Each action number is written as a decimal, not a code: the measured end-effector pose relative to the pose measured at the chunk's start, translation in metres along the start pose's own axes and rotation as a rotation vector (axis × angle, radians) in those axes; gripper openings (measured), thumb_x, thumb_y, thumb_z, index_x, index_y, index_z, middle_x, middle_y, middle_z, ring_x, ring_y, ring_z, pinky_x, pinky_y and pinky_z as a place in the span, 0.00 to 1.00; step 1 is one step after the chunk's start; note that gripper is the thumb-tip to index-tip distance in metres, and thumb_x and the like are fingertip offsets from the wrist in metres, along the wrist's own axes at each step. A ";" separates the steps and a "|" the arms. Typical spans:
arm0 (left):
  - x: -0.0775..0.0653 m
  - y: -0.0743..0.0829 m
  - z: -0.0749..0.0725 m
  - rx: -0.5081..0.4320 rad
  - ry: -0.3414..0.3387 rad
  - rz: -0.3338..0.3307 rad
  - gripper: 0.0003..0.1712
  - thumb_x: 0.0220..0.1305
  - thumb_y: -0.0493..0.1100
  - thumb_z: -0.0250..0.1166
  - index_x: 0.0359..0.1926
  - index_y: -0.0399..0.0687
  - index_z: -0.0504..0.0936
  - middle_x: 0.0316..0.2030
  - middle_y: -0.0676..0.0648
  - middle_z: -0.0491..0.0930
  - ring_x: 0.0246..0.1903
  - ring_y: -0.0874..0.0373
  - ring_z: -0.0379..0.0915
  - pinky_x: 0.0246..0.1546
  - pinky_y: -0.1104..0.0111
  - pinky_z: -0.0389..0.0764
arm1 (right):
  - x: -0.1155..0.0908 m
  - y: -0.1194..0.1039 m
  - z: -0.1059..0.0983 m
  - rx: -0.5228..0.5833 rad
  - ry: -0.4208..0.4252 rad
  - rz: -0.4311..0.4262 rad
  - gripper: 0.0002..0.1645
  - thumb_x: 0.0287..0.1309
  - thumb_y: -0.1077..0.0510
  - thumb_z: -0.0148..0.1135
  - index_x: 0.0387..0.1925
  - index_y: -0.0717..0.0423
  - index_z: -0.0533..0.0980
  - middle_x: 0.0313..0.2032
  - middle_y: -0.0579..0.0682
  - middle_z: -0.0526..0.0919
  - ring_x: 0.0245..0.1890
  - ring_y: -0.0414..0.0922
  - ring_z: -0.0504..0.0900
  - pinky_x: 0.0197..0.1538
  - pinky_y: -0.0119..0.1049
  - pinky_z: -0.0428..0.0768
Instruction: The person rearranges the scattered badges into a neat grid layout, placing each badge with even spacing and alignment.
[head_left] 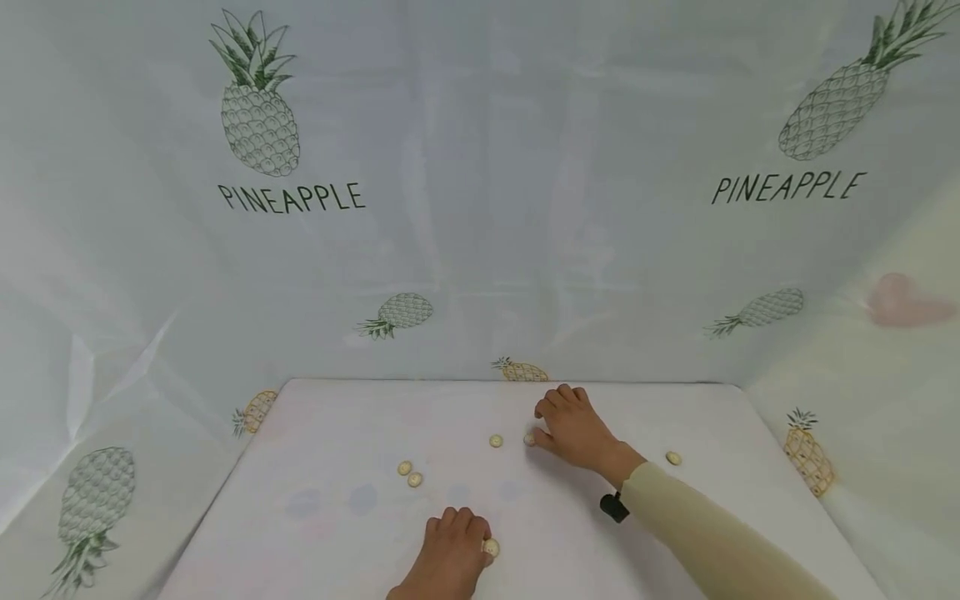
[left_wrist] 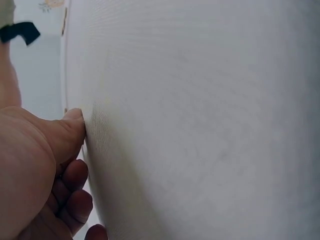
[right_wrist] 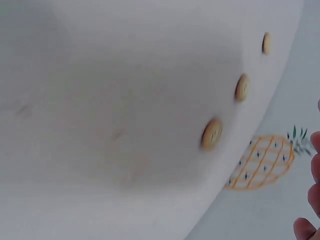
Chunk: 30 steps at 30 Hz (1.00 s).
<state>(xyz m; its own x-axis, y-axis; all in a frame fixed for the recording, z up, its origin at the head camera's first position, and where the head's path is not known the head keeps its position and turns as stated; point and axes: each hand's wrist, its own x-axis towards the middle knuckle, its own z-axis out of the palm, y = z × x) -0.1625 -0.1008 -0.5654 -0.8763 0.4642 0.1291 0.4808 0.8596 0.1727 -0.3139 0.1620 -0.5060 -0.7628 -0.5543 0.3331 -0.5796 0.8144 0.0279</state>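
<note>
My left hand (head_left: pixel 446 550): thumb and index look to be pinching a pale disc (head_left: pixel 491 547) at the near part of the bench (head_left: pixel 337 550); by the rim, probably since something that thin offers little else. My right hand (head_left: pixel 573 429): fingers arched, apart from the thumb, which sits at a second disc (head_left: pixel 529 439); contact unclear. Arch likely keeps fingertips off it. Third disc (head_left: pixel 496 441) just left, loose pair (head_left: pixel 405 468) farther left.

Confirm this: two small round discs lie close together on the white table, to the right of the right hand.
The side is wrong: the head view shows the two small round discs lying close together on the white table, to the left of the right hand.
</note>
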 end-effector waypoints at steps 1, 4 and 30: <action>0.000 0.000 -0.001 -0.011 0.000 -0.005 0.18 0.59 0.53 0.78 0.42 0.56 0.79 0.35 0.58 0.71 0.38 0.61 0.63 0.38 0.64 0.64 | -0.005 0.004 -0.004 0.001 0.008 0.013 0.11 0.67 0.50 0.67 0.42 0.52 0.81 0.39 0.45 0.79 0.42 0.46 0.68 0.54 0.49 0.69; -0.001 -0.001 0.000 -0.020 0.009 -0.006 0.17 0.60 0.52 0.78 0.42 0.56 0.80 0.35 0.58 0.71 0.38 0.61 0.63 0.38 0.64 0.64 | -0.024 0.015 -0.013 -0.008 0.032 0.053 0.10 0.65 0.51 0.70 0.41 0.53 0.81 0.39 0.46 0.79 0.43 0.47 0.69 0.53 0.50 0.69; -0.002 0.003 -0.006 -0.076 -0.039 -0.009 0.16 0.63 0.52 0.76 0.45 0.54 0.80 0.36 0.58 0.71 0.38 0.61 0.63 0.39 0.63 0.66 | -0.196 0.092 -0.035 -0.133 0.096 0.171 0.15 0.53 0.54 0.80 0.37 0.51 0.80 0.36 0.44 0.79 0.41 0.47 0.72 0.48 0.53 0.71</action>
<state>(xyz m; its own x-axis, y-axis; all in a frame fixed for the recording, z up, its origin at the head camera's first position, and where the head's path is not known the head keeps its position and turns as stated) -0.1593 -0.1001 -0.5597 -0.8805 0.4655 0.0894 0.4723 0.8459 0.2476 -0.2076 0.3517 -0.5357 -0.8121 -0.3929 0.4315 -0.3968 0.9139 0.0853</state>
